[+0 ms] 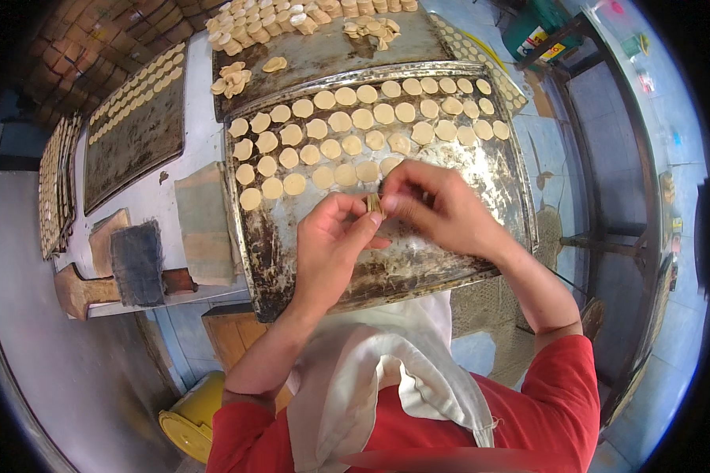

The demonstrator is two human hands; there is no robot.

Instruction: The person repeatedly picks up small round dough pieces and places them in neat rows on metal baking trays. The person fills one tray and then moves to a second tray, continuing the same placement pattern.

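Note:
A small stack of thin dough discs [374,204] is held on edge between the thumb and fingers of my left hand [336,236]. My right hand [444,207] is right beside it, its thumb at the stack; whether it grips a disc is hidden by the fingers and blur. Both hands are over a worn metal baking tray [307,260]. Rows of flat, round dough discs [294,184] lie on the tray's far part, the nearest row ending by my right hand.
Behind lies another tray [325,50] with stacked discs [260,29] and loose dough heaps [232,80]. At left are a partly filled tray [148,142], stacked trays [59,183], cloths [204,224] and a wooden-handled tool [89,292]. A yellow bucket [195,414] stands below.

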